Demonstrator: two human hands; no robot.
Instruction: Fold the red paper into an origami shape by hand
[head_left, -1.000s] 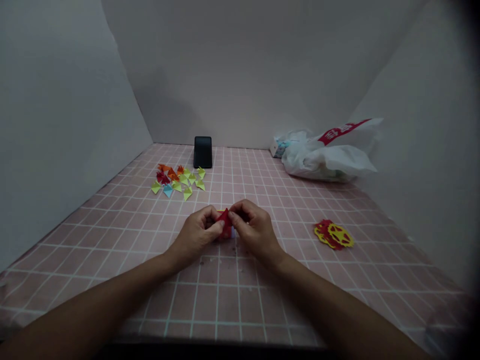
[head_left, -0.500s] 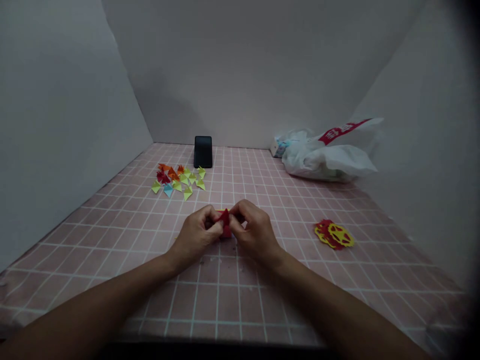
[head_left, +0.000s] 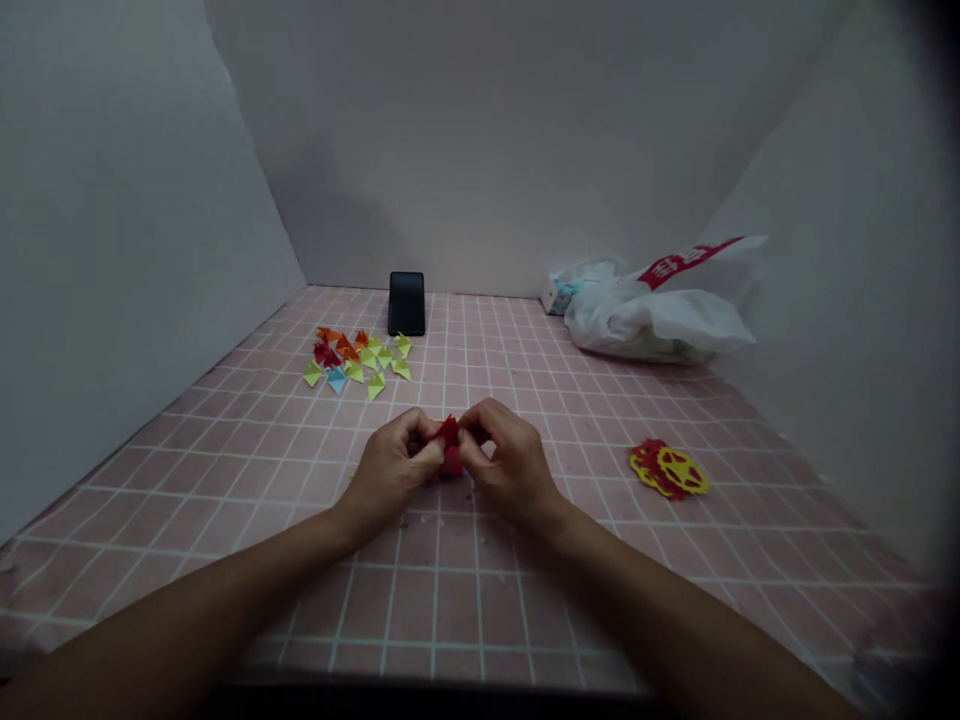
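Note:
A small folded piece of red paper (head_left: 449,433) is pinched between my two hands, near the middle of the table. My left hand (head_left: 394,465) grips its left side with thumb and bent forefinger. On the opposite side, my right hand (head_left: 514,465) pinches the right edge between thumb and fingertips. More red paper (head_left: 452,464) shows just below, and a thin yellow edge peeks out behind; how these are joined to the held piece I cannot tell. My fingers hide much of the paper.
Several folded paper figures (head_left: 352,358) in yellow, orange, red and blue lie at the back left. Behind them stands a black phone (head_left: 406,304). Red and yellow cut-out shapes (head_left: 670,470) are piled at the right. A white plastic bag (head_left: 660,318) and a small box (head_left: 556,294) rest at the back right.
The tip of the red paper has tilted slightly between my fingers. Both hands stay in nearly the same place, and nothing else has moved.

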